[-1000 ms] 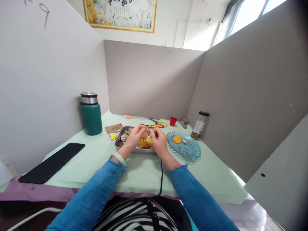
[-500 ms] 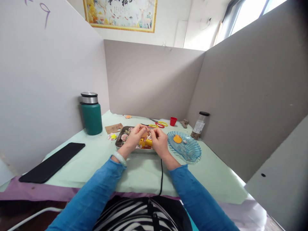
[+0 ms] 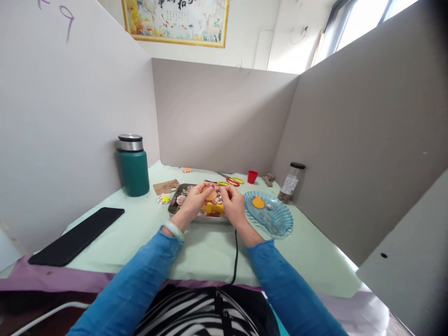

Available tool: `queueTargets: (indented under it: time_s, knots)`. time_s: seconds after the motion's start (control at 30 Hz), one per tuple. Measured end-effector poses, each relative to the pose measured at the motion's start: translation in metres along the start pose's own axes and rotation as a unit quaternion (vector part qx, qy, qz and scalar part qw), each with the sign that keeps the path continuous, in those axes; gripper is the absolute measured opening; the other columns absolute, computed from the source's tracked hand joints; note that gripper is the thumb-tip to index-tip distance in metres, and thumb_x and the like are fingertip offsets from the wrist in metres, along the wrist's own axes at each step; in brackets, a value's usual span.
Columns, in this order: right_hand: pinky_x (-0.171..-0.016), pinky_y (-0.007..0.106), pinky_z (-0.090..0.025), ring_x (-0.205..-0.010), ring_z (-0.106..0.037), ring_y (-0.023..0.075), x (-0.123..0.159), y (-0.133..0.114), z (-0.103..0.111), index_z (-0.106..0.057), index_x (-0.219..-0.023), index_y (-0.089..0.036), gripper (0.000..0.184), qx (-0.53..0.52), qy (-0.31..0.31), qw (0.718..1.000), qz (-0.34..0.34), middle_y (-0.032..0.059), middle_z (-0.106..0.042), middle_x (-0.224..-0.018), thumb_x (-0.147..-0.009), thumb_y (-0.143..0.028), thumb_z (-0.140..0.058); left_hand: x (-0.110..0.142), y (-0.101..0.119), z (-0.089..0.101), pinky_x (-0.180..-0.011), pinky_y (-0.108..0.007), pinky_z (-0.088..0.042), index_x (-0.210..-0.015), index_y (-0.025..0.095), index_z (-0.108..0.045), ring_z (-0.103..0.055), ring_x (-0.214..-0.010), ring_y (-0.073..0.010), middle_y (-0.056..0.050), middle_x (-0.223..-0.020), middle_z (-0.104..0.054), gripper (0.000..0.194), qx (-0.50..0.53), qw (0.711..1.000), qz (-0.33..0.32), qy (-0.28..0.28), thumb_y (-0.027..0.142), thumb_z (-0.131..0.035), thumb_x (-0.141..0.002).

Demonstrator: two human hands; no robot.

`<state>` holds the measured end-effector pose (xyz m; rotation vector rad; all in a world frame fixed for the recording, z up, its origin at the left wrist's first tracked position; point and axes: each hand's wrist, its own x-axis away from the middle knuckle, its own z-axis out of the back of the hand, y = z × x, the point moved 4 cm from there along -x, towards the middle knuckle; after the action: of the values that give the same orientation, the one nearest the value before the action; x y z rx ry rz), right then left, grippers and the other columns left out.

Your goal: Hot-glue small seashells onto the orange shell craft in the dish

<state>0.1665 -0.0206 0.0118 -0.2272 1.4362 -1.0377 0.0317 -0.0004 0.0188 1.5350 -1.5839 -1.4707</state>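
Note:
A flat, rounded orange piece that looks like a shell (image 3: 211, 194) is pinched in my left hand (image 3: 194, 200), just over the metal tray (image 3: 196, 219). Close beside it, my right hand (image 3: 234, 205) has thumb and fingertips pressed together at the piece's right side. Whatever those fingertips hold is too small to make out. Beneath both hands, the tray contains patterned shells (image 3: 181, 200), small pale bits and a yellow object (image 3: 214, 208). My hands hide part of its contents.
Right of the tray is a blue glass plate (image 3: 276, 226) bearing an orange shell (image 3: 258, 202). Scissors (image 3: 233, 181), a red cup (image 3: 252, 177) and a jar (image 3: 291, 182) stand farther back. Leftward are a green bottle (image 3: 134, 170), brown card (image 3: 165, 187) and black mat (image 3: 79, 235). A black cord (image 3: 235, 256) crosses the front.
The orange piece has turned so that more of its flat face shows. My right fingertips have shifted slightly beside it; both hands stay over the tray.

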Motion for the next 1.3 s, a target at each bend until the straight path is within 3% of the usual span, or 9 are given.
queueTargets:
  time_s: [0.17,0.4,0.7,1.3]
  knots:
    - [-0.060,0.025,-0.038,-0.059,-0.052,0.0137,0.001,-0.005,-0.001,-0.060,-0.076,-0.020,0.029,0.006,-0.026,1.000,0.008,-0.0021,-0.061,-0.064,-0.092,-0.043,-0.050,0.002,0.005,0.002,-0.057,-0.023,-0.051,-0.088,0.014,-0.061,-0.061,-0.068,-0.0126,-0.004,-0.082,-0.065,0.037,-0.011,1.000,-0.014,0.020,0.037,-0.080,-0.066]
    - [-0.059,0.025,-0.037,-0.057,-0.049,0.0133,0.003,-0.007,-0.001,-0.056,-0.074,-0.021,0.029,0.023,-0.028,0.999,0.031,-0.0025,-0.057,-0.062,-0.093,-0.040,-0.047,0.006,0.007,-0.002,-0.056,-0.024,-0.052,-0.094,0.014,-0.063,-0.061,-0.071,-0.0141,-0.004,-0.085,-0.063,0.038,-0.026,1.000,-0.008,-0.015,0.040,-0.078,-0.070]
    - [-0.060,0.025,-0.038,-0.059,-0.051,0.0134,0.004,-0.011,-0.001,-0.057,-0.078,-0.021,0.028,0.004,-0.045,0.998,0.041,-0.0027,-0.058,-0.064,-0.092,-0.044,-0.050,0.005,0.009,0.000,-0.050,-0.023,-0.048,-0.089,0.015,-0.061,-0.058,-0.061,-0.0129,-0.001,-0.071,-0.060,0.031,-0.089,0.995,-0.046,0.003,0.041,-0.070,-0.076]
    - [-0.058,0.025,-0.037,-0.056,-0.049,0.0122,0.006,-0.012,-0.002,-0.054,-0.075,-0.021,0.029,0.005,-0.040,0.997,0.059,-0.0035,-0.057,-0.063,-0.093,-0.043,-0.051,0.008,0.012,-0.002,-0.051,-0.021,-0.043,-0.082,0.016,-0.058,-0.055,-0.059,-0.0111,0.001,-0.068,-0.058,0.026,-0.118,0.991,-0.066,0.000,0.040,-0.067,-0.077]
